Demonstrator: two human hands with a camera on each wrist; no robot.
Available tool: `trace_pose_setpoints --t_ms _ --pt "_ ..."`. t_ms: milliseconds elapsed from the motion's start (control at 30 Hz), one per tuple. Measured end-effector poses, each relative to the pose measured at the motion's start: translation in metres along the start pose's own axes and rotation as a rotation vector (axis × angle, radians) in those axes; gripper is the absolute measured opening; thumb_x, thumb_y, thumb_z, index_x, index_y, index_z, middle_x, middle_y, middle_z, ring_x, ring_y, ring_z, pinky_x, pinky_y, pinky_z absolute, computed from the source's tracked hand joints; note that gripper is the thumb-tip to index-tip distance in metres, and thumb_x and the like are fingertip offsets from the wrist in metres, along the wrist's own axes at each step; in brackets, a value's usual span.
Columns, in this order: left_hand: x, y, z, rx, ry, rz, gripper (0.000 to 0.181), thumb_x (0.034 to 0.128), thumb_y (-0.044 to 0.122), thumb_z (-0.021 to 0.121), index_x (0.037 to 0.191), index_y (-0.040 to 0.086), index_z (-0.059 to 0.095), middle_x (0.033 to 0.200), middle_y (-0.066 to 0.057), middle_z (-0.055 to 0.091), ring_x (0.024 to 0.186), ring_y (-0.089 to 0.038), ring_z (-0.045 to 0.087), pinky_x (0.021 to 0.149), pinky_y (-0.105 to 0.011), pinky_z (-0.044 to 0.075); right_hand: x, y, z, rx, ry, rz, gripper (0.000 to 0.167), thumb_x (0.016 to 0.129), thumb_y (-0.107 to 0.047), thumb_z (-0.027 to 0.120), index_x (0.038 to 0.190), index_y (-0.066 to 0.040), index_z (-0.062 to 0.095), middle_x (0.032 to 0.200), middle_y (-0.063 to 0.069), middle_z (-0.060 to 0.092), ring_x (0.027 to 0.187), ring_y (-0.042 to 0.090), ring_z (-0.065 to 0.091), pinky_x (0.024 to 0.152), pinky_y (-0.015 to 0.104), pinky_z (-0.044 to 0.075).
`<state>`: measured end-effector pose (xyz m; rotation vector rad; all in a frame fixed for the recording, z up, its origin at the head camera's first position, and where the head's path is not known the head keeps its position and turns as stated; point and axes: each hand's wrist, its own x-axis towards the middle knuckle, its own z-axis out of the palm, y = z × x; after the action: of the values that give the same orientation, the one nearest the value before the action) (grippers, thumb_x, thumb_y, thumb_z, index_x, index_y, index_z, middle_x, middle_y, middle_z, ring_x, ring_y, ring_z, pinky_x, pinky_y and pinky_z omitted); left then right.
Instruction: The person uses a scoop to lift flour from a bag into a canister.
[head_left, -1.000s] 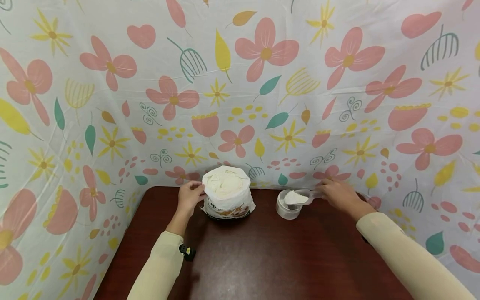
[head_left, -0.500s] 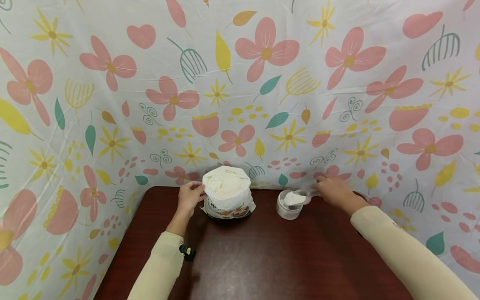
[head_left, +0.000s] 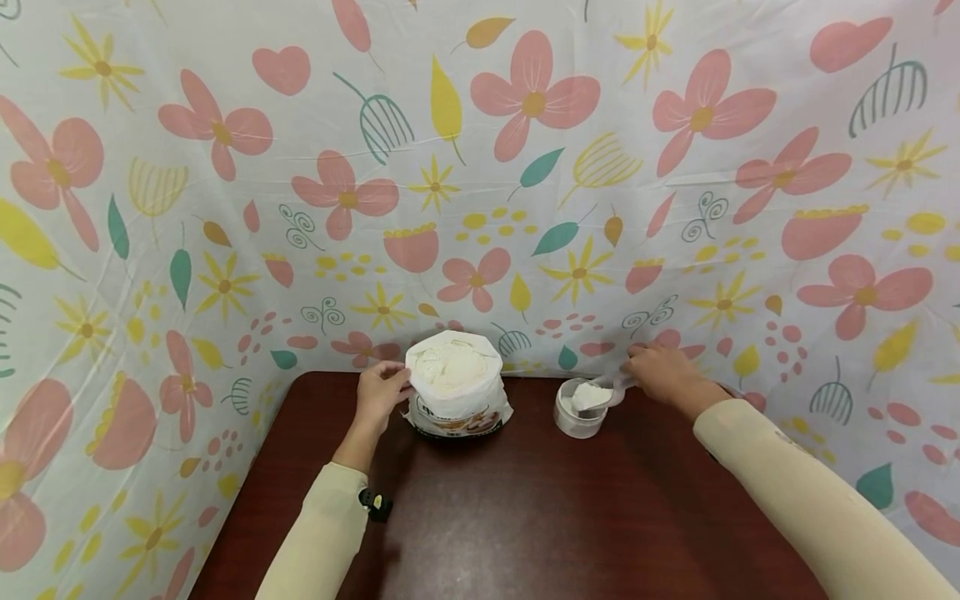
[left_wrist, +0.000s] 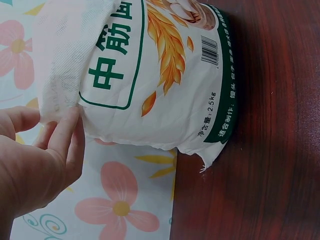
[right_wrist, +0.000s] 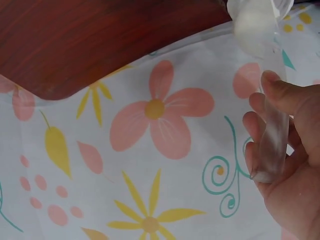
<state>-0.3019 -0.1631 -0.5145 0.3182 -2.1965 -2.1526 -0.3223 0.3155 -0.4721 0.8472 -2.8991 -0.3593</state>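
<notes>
A white flour bag stands at the back of the table, its rim folded outward and pale flour showing inside. My left hand pinches the folded rim at the bag's left side. The left wrist view shows thumb and fingertips at the cloth edge of that hand's side, below the printed front. To the right is a small round clear container. My right hand grips the handle of a translucent scoop. White flour fills the scoop's bowl, which is tilted over the container's opening.
The dark red-brown table reaches from the bag and container toward me. A floral curtain hangs right behind the table's back edge and along the left side. A black band sits on the left wrist.
My right hand has shifted slightly left, and the scoop has tipped further over the container. The left hand and the bag hold their place.
</notes>
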Motion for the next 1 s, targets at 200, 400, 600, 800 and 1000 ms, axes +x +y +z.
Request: trace_pose_setpoints --t_ms 200,400,600,800,1000 --pt "0.001 0.000 0.000 -0.005 -0.002 0.004 0.026 0.1006 0.006 0.063 0.121 -0.011 0.064 0.114 -0.024 0.058 0.090 -0.020 0.070 0.095 -0.047 0.063 0.004 -0.003 -0.007 -0.012 -0.026 -0.002 0.013 0.086 -0.004 0.079 0.088 -0.017 0.077 0.087 0.004 0.062 0.092 0.033 0.064 0.077 0.049 0.061" --pt "0.003 -0.002 0.000 -0.017 -0.002 0.004 0.026 0.1002 0.005 0.064 0.120 -0.011 0.064 0.114 -0.024 0.058 0.090 -0.022 0.071 0.096 -0.049 0.062 0.010 -0.005 -0.008 -0.065 -0.050 -0.003 0.016 0.085 -0.003 0.079 0.084 -0.018 0.074 0.086 0.003 0.061 0.088 0.033 0.062 0.069 0.048 0.060" --pt "0.003 -0.002 0.000 -0.018 -0.002 -0.001 0.027 0.1002 0.006 0.064 0.122 -0.011 0.064 0.114 -0.024 0.058 0.092 -0.023 0.071 0.096 -0.048 0.062 0.014 -0.009 -0.013 -0.149 -0.072 -0.021 0.012 0.086 -0.009 0.081 0.084 -0.019 0.074 0.087 0.003 0.064 0.084 0.033 0.062 0.071 0.048 0.059" --pt "0.004 -0.002 -0.001 -0.019 0.000 -0.006 0.027 0.1002 0.006 0.063 0.122 -0.011 0.063 0.114 -0.024 0.058 0.090 -0.022 0.070 0.097 -0.049 0.062 0.017 -0.010 -0.017 -0.204 -0.085 -0.022 0.011 0.086 -0.010 0.082 0.086 -0.020 0.076 0.093 0.002 0.069 0.085 0.031 0.065 0.072 0.046 0.059" --pt "0.003 -0.002 0.000 -0.014 0.002 -0.005 0.026 0.0998 0.006 0.064 0.120 -0.010 0.064 0.113 -0.023 0.059 0.088 -0.019 0.071 0.095 -0.047 0.063 0.019 -0.009 -0.019 -0.218 -0.097 -0.025 0.012 0.086 -0.011 0.082 0.084 -0.021 0.076 0.091 0.002 0.067 0.085 0.031 0.064 0.072 0.045 0.058"
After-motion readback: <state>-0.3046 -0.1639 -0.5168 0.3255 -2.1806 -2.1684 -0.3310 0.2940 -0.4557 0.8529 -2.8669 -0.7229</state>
